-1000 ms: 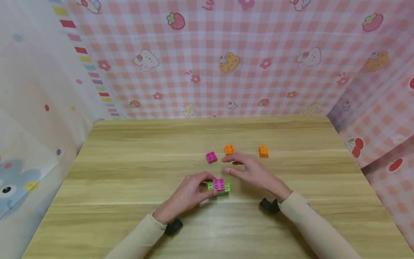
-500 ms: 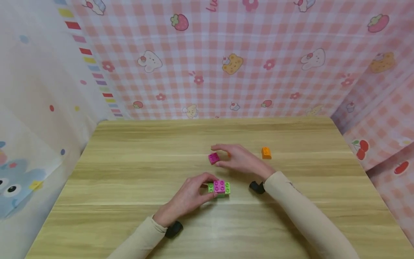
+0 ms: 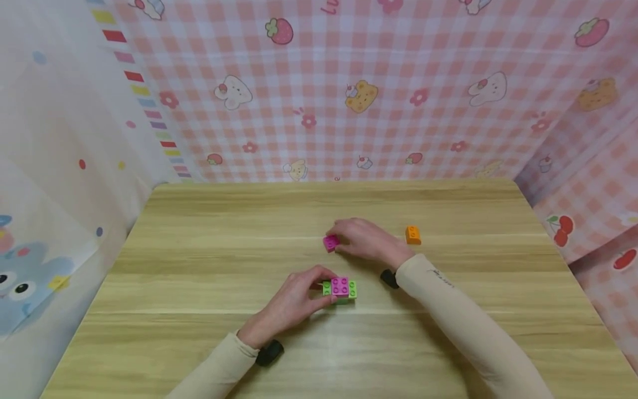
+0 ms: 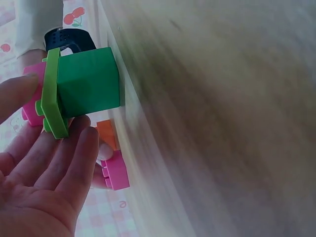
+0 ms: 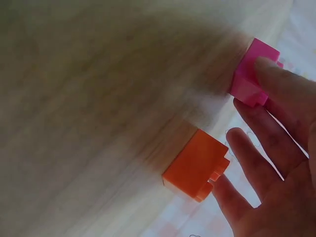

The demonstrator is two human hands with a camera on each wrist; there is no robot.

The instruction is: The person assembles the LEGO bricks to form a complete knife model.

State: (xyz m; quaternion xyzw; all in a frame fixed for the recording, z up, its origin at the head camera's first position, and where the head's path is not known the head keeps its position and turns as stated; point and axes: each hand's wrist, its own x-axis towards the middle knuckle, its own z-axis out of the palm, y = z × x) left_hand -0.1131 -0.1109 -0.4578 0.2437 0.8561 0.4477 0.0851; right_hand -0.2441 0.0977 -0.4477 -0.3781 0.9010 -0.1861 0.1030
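My left hand (image 3: 299, 293) pinches a small stack of toy building blocks (image 4: 89, 81) between thumb and fingers, near the middle of the table. A pink block (image 3: 340, 286) tops it, over a lime green plate (image 4: 52, 94) with a dark green block (image 4: 91, 81) beneath. Farther back, my right hand (image 3: 366, 239) has its thumb and fingers around a magenta block (image 5: 254, 69), pinching it at the tabletop. Beside those fingers stands an orange block (image 5: 197, 163) with studs, which that hand hides in the head view.
A second orange block (image 3: 413, 235), with a sloped end, lies right of my right hand. The wood-grain table (image 3: 214, 221) ends at a pink checked cloth (image 3: 329, 111) behind, with more cloth on both sides. Each wrist wears a dark strap camera.
My right hand has moved left and back over the orange block to the magenta one, and its fingers have closed around it. The left hand keeps its hold on the stack.
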